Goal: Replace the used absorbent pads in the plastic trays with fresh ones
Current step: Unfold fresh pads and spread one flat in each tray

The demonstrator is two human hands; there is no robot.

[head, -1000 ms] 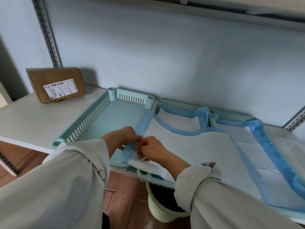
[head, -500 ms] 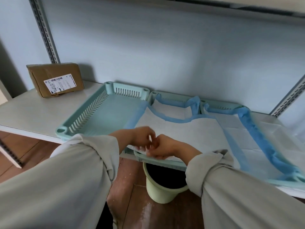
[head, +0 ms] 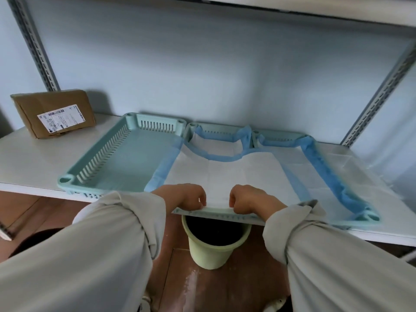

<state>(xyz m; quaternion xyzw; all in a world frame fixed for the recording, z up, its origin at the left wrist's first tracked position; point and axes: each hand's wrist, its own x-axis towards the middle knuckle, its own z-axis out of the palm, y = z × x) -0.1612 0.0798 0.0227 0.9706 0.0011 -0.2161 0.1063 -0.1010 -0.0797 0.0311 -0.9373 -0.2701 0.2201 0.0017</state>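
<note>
Three pale green plastic trays stand side by side on a white shelf. The left tray (head: 94, 167) holds no pad. A white absorbent pad with a blue border (head: 225, 174) lies over the middle tray (head: 209, 129), its far edge sagging into the tray. Another blue-edged pad (head: 324, 176) covers the right tray (head: 369, 218). My left hand (head: 186, 195) and my right hand (head: 249, 199) pinch the near edge of the middle pad, a hand's width apart, at the tray's front rim.
A brown cardboard parcel (head: 54, 113) leans against the wall at the far left of the shelf (head: 29, 161). A light green bucket (head: 213, 246) stands on the wooden floor below the middle tray. Slotted metal uprights (head: 380, 93) flank the shelf.
My hands slid from the pad's left corner to its near edge and moved apart. The pad's near edge now lies straighter along the tray's front rim.
</note>
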